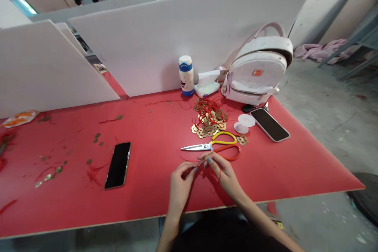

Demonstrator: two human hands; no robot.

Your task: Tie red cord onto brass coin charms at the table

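Over the red table, my left hand (182, 181) pinches a small piece of red cord, with something dark partly hidden in its fingers. My right hand (221, 171) is closed close beside it, pinching the red cord (199, 166) too; a loop of it crosses one finger. Just beyond my hands lie scissors (203, 147) with one yellow and one orange-red handle, blades pointing left. Behind them is a pile of brass-coloured coins (208, 128) tied with red cord. A single tied coin piece (242, 139) lies right of the scissors.
A white spool (241, 127) and a phone (270, 125) lie at right. A backpack (256, 75), tissue pack (206, 88) and bottle (186, 76) stand along the white partition (153, 47). Another phone (118, 165) and scattered coins (49, 177) lie at left.
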